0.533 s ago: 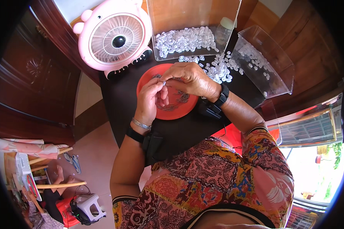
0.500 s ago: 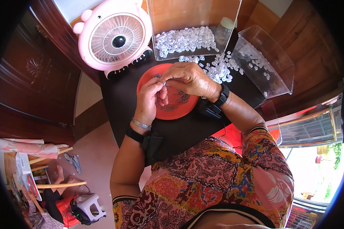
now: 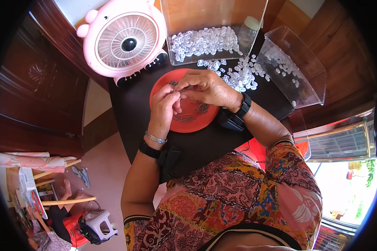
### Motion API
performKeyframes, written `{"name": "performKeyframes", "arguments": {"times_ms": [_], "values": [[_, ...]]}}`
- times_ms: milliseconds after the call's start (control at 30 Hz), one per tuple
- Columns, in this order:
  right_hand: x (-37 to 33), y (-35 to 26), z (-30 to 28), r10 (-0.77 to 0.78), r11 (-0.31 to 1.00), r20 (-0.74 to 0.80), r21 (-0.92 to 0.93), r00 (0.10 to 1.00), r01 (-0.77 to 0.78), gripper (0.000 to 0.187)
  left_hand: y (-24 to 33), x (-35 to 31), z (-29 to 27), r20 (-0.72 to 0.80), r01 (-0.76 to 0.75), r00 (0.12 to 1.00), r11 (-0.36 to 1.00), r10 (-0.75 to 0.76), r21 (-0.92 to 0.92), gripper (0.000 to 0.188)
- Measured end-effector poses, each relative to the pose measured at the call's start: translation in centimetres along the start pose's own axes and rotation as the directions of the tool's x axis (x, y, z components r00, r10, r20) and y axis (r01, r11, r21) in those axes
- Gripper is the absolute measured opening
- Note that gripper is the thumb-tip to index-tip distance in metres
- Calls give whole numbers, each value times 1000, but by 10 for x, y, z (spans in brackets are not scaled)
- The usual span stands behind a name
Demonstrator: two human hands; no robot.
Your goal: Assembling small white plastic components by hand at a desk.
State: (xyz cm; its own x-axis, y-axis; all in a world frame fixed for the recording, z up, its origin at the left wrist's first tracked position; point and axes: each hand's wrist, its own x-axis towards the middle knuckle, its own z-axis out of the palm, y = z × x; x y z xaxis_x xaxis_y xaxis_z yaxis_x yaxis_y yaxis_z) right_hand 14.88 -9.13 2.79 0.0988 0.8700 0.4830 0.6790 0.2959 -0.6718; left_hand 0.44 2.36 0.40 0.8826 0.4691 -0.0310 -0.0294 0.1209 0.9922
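Over a round red plate (image 3: pixel 205 120), my left hand (image 3: pixel 161 109) and my right hand (image 3: pixel 211 90) meet fingertip to fingertip. The left thumb and fingers pinch together on a small white plastic piece, now nearly hidden by the fingers. My right hand's thumb and forefinger are closed against the same spot; whatever lies between them is too small to make out. On the plate, partly beneath the right hand, lie many thin grey metal pins (image 3: pixel 202 108). Beyond the plate, small white two-holed plastic pieces (image 3: pixel 244 77) are scattered on the dark table (image 3: pixel 132 113).
A pink animal-shaped fan (image 3: pixel 129 45) stands back left. Behind the plate, a clear bin (image 3: pixel 205 45) holds many white pieces and a lidded jar (image 3: pixel 248 31). Another clear bin (image 3: pixel 293 71) leans at right. At lower left sits another person (image 3: pixel 50 238) beside a grey-white stool (image 3: pixel 100 226).
The white piece showing between my fingertips is now mostly covered. My fingers have closed closer together, and both hands stay over the plate. The view has shifted slightly.
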Motion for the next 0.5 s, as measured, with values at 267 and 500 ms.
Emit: {"name": "performKeyframes", "arguments": {"times_ms": [267, 500], "values": [[-22, 31, -8, 9, 814, 188, -571, 982, 102, 19, -5, -4, 6, -20, -119, 993, 993, 119, 2, 15], [-23, 26, 10, 34, 712, 149, -697, 988, 80, 9, -5, -7, 6, -31, -131, 990, 984, 136, 124, 15]]}}
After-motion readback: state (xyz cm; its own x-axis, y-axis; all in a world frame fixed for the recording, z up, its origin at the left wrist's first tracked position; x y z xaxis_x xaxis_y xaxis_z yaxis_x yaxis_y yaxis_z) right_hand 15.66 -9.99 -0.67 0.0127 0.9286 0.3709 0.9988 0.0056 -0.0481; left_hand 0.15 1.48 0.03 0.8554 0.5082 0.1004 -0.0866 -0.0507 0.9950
